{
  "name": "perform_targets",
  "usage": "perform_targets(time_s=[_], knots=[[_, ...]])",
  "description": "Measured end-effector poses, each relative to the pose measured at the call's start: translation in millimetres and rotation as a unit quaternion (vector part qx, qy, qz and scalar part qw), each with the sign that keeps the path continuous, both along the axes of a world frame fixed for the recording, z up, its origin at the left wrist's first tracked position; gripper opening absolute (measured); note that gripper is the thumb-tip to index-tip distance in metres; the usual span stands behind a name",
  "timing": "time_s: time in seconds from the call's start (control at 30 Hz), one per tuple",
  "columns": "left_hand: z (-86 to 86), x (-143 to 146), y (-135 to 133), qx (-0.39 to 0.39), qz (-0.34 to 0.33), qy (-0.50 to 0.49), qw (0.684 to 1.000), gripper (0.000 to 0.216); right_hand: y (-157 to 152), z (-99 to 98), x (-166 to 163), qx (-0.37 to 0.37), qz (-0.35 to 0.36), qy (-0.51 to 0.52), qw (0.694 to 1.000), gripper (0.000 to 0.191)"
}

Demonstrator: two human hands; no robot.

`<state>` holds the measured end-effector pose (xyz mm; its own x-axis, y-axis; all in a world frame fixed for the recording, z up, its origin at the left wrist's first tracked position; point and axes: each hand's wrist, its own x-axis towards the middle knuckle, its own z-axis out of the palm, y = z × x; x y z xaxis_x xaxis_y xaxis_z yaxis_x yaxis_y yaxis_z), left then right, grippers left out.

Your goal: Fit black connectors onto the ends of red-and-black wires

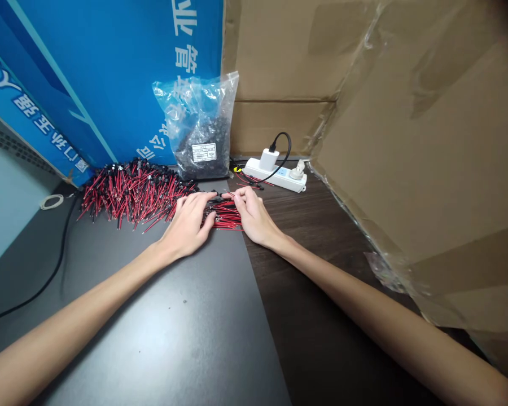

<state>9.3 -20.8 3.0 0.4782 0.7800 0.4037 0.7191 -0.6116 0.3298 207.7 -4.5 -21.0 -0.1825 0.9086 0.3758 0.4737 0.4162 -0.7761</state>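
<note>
My right hand (256,217) is closed in a pinch on a thin red-and-black wire lead near its thumb and forefinger. Facing it, my left hand (190,223) has its fingers stretched out and the thumb apart, the fingertips by small black connector ends. Between and under both hands lies a row of red-and-black wire leads (226,217), laid roughly side by side; the hands cover parts of it. Left of my left hand spreads a large tangled pile of similar leads (131,194) with black connector ends.
A clear plastic bag (203,129) of small black parts stands behind the hands. To its right sit a white power strip (275,175) with a plugged-in white adapter (270,160) and a black cable. Cardboard walls (427,141) and a blue printed panel (122,67) enclose the table.
</note>
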Motion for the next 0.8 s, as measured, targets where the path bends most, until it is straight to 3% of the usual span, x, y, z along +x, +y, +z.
perform_targets(time_s=[0.17, 0.37, 0.5, 0.63, 0.8], knots=[[-0.8, 1.7, 1.2, -0.028, 0.007, 0.006, 1.0, 0.04, -4.0, 2.0, -2.7, 0.024, -0.01, -0.078, 0.997, 0.022], [-2.3, 0.4, 1.0, -0.024, -0.009, 0.0, 1.0, 0.039, -3.4, 1.5, -1.6, 0.025, 0.006, -0.068, 0.997, 0.025], [-5.0, -1.4, 1.5, 0.015, -0.016, -0.04, 0.999, 0.04, -0.9, 0.1, 0.3, -0.01, 0.046, 0.06, 0.997, 0.028], [-6.1, -2.2, 1.3, 0.07, -0.047, -0.105, 0.991, 0.036, 1.1, 1.6, 1.6, -0.074, 0.131, 0.211, 0.966, 0.037], [-3.9, -2.4, -0.2, 0.126, -0.085, -0.158, 0.976, 0.024, -1.0, 9.0, 2.8, -0.1, 0.169, 0.237, 0.951, 0.036]])
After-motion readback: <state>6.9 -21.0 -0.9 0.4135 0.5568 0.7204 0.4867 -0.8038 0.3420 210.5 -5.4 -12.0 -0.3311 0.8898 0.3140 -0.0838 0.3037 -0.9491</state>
